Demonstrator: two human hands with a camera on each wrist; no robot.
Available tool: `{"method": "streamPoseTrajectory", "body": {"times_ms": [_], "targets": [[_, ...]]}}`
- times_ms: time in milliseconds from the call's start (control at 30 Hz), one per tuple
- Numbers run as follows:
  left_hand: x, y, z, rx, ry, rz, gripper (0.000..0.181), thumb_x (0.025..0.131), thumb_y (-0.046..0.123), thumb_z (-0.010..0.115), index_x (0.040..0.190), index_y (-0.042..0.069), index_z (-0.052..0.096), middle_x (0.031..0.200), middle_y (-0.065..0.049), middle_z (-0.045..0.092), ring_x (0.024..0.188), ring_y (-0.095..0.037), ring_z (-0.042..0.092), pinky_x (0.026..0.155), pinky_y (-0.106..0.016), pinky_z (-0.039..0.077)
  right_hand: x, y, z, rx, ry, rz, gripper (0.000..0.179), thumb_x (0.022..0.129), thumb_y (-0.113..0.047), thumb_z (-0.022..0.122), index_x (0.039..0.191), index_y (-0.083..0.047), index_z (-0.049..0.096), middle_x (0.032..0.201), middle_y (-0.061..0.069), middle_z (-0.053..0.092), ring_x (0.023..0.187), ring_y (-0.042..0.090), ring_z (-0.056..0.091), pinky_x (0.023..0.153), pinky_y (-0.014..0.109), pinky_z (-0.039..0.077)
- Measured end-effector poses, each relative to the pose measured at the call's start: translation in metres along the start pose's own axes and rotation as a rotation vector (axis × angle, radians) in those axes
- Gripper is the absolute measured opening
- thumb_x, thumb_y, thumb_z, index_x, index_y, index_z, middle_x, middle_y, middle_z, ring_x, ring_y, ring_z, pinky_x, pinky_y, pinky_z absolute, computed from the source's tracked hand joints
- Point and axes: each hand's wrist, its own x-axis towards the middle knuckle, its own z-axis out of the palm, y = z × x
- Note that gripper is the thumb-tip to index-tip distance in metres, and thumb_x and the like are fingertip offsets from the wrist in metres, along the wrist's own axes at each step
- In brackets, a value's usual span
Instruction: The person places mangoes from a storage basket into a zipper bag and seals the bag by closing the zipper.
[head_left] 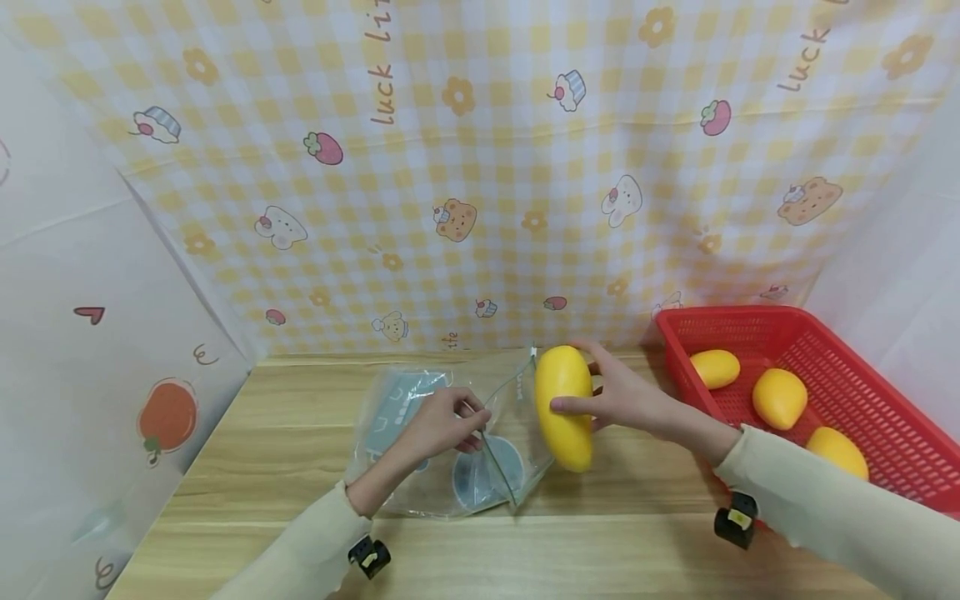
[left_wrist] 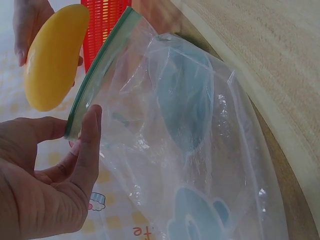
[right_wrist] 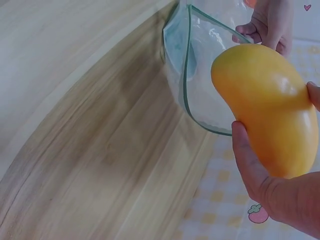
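A yellow mango is gripped between the thumb and fingers of my right hand, held just right of a bag's mouth. The clear zip bag with blue-grey prints lies on the table, its mouth facing right. My left hand pinches the green zip edge between thumb and fingers. From the right wrist view, the mouth of the bag gapes apart, and the mango overlaps part of it. The left wrist view shows the green zip strip at the left fingertips.
At the right stands a red perforated basket with several yellow mangoes in it. A yellow checked cloth hangs behind the wooden table. White sheeting covers the left side.
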Motion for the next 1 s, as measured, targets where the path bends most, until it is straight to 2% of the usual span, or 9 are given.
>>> {"method": "streamPoseTrajectory", "body": {"times_ms": [167,500,700,1000], "targets": [[0.001,0.001,0.001,-0.003,0.005,-0.006,0.010,0.098,0.006,0.066,0.097,-0.004,0.066,0.078,-0.010,0.067,0.064,-0.031,0.072,0.062,-0.045,0.063,0.003,-0.001,0.003,-0.037,0.026,-0.001,0.098,0.084,-0.035,0.086,0.157,-0.013,0.023,0.143,0.027,0.039,0.098,0.036,0.063,0.069,0.043,0.063],[0.002,0.003,0.002,-0.020,-0.002,-0.002,0.011,0.098,0.007,0.067,0.096,-0.004,0.065,0.078,-0.011,0.067,0.066,-0.035,0.072,0.064,-0.049,0.063,0.009,-0.004,0.016,-0.076,0.049,-0.012,0.096,0.083,-0.036,0.087,0.153,-0.013,0.026,0.137,0.024,0.043,0.094,0.035,0.064,0.066,0.042,0.063],[0.003,0.003,0.004,-0.027,0.002,-0.004,0.012,0.098,0.007,0.067,0.096,-0.004,0.065,0.079,-0.011,0.067,0.068,-0.038,0.072,0.064,-0.050,0.063,0.010,-0.006,0.022,-0.096,0.061,-0.014,0.097,0.082,-0.037,0.087,0.153,-0.012,0.026,0.136,0.025,0.044,0.098,0.036,0.061,0.065,0.043,0.063],[0.004,0.007,0.006,-0.053,0.013,0.003,0.015,0.098,0.010,0.068,0.099,-0.004,0.065,0.085,-0.013,0.066,0.067,-0.031,0.072,0.064,-0.048,0.063,0.011,-0.006,0.029,-0.071,0.062,-0.021,0.099,0.083,-0.033,0.087,0.154,-0.009,0.023,0.131,0.025,0.047,0.098,0.034,0.060,0.063,0.045,0.063]]}}
